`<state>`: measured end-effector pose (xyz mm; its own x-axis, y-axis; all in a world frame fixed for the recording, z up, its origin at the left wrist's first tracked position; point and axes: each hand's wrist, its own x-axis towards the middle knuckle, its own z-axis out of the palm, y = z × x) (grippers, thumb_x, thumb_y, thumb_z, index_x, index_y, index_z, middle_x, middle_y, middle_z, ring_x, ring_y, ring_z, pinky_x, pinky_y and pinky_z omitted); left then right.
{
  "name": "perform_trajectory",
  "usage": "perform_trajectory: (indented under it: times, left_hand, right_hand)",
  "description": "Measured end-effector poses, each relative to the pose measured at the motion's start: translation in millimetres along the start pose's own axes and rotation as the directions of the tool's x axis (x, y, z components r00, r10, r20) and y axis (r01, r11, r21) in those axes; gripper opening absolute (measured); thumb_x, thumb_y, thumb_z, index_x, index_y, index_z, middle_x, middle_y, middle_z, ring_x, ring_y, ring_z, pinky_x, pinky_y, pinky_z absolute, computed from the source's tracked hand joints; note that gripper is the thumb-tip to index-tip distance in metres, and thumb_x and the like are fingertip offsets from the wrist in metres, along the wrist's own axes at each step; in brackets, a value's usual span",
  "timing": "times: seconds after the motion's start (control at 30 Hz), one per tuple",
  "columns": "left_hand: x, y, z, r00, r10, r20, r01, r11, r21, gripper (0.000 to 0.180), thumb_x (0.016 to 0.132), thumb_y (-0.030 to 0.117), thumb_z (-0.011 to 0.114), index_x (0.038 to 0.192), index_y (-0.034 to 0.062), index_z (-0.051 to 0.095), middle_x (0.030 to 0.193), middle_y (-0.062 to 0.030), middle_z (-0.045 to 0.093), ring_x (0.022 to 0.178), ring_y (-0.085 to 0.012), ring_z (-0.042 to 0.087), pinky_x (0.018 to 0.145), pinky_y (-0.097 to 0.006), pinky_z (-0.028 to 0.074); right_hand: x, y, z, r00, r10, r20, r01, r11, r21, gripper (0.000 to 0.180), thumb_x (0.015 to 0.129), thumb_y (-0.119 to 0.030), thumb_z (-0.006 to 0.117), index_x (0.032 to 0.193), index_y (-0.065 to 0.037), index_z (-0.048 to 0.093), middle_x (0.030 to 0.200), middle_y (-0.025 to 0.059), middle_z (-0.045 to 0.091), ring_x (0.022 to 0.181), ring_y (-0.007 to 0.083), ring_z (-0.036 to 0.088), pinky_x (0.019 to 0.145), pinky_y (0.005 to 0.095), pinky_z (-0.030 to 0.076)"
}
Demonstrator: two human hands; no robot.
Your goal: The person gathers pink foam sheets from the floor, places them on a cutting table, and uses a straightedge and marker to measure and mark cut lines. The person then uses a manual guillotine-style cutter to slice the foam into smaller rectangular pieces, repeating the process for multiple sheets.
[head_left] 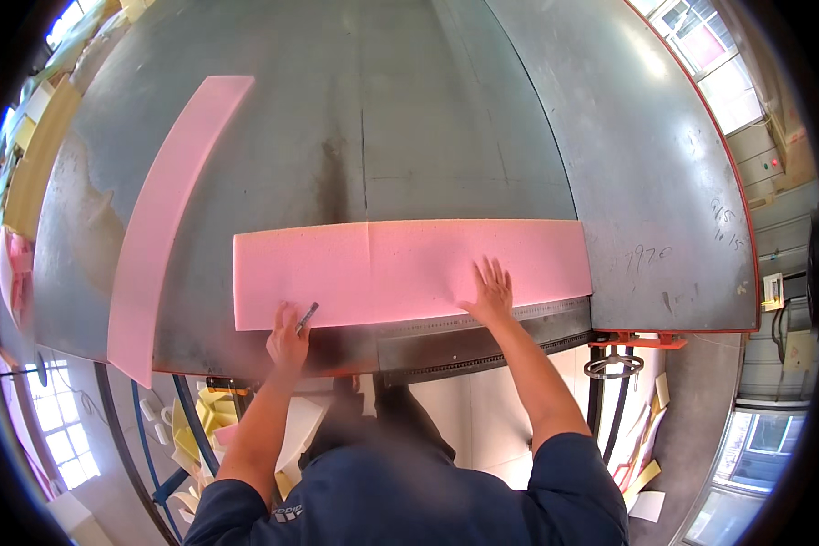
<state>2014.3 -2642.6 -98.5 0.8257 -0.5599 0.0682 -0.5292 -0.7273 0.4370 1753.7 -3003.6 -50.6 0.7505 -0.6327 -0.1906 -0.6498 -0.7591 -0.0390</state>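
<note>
Pink foam is lying before me in a long, blocky slab (428, 264), resting crosswise near the front edge of the grey metal table (282, 127), just behind a ruled strip (510, 314). The person's right hand (491, 296) is resting on it palm down, fingers spread and gripping nothing, probably to be steadying so light a piece. The left hand (287, 341) is curling at the near edge, fingers partly closed around a slim pen (307, 317), whose tip is perhaps staying handy that way. The slab's face is looking matt and finely pored, with a faint line crossing it, while the tabletop is shining smooth, scuffed and stained. Farther left, a narrower pink strip (168, 227) is lying lengthwise, its near end overhanging the table's edge.
</note>
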Motion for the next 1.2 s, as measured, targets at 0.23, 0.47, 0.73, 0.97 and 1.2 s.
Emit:
perform_trajectory:
  times: [0.23,0.47,0.73,0.97,1.2]
  left_hand:
    - [13,-9,-17,0.996,0.031,0.086,-0.027,0.998,-0.047,0.035,0.078,0.028,0.07,0.11,0.0154,0.062,0.13,-0.0021,0.05,0.091,-0.0308,0.063,0.074,-0.043,0.052]
    - [13,-5,-25,0.966,-0.255,-0.039,0.255,0.967,0.002,0.052,0.077,0.03,0.072,0.122,0.0127,0.054,0.134,-0.0107,0.047,0.101,-0.0371,0.06,0.081,-0.045,0.051]
    - [50,-49,-54,0.68,-0.717,0.152,0.72,0.693,0.051,0.078,0.07,0.048,0.075,0.13,0.0068,0.048,0.124,-0.0144,0.057,0.112,-0.0327,0.056,0.093,-0.042,0.046]
    - [63,-33,-107,0.721,-0.69,0.057,0.692,0.717,-0.083,0.046,0.068,0.045,0.075,0.096,0.0086,0.068,0.087,-0.0122,0.068,0.088,-0.031,0.065,0.077,-0.042,0.049]
    - [42,-93,-185,0.526,-0.831,-0.179,0.586,0.507,-0.632,0.034,0.074,0.038,0.074,0.087,0.0075,0.071,0.078,-0.0127,0.068,0.076,-0.0266,0.066,0.068,-0.039,0.048]
  right_hand:
    - [56,-90,-30,0.89,-0.325,0.321,0.399,0.895,-0.2,0.135,0.048,-0.065,0.08,0.151,-0.02,0.006,0.157,0.0133,-0.003,0.143,0.0375,-0.006,0.113,0.0577,0.002]
    - [72,-91,-11,0.865,-0.35,0.358,0.424,0.892,-0.153,0.137,0.046,-0.061,0.082,0.151,-0.021,0.003,0.156,0.0143,-0.005,0.143,0.0398,-0.006,0.112,0.0603,0.003]
    - [75,-84,-2,0.903,-0.43,0.012,0.417,0.882,0.219,0.109,0.054,-0.047,0.084,0.144,-0.017,0.03,0.149,0.0168,0.027,0.139,0.0364,0.022,0.113,0.0488,0.019]
    - [11,23,97,0.6,0.796,-0.083,-0.641,0.54,0.546,0.084,0.065,-0.048,0.078,0.119,0.009,0.048,0.106,0.0208,0.062,0.096,0.0375,0.062,0.085,0.0434,0.05]
    - [22,-5,56,0.381,0.922,0.075,-0.856,0.321,0.405,0.073,0.067,-0.052,0.073,0.104,0.007,0.054,0.099,0.0179,0.064,0.084,0.0324,0.065,0.07,0.0434,0.054]
